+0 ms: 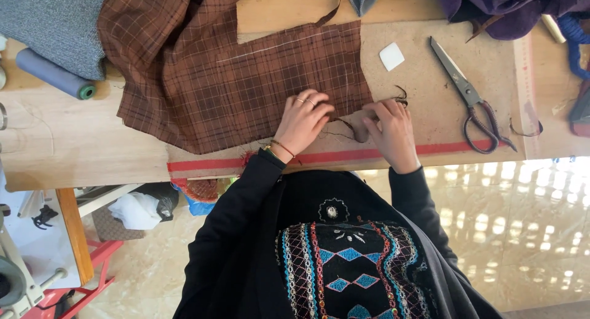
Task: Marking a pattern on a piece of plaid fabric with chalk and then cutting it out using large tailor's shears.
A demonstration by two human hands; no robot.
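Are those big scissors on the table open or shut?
Shut: the scissors lie flat on the board, blades together in a single point, handles side by side.

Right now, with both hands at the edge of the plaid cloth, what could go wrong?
The left hand presses the brown plaid fabric while the right hand works a small piece at its edge; loose threads there may snag or fray further. The open scissors lie near the right hand, so a sideways reach might catch the blades. The white chalk could be swept away unnoticed.
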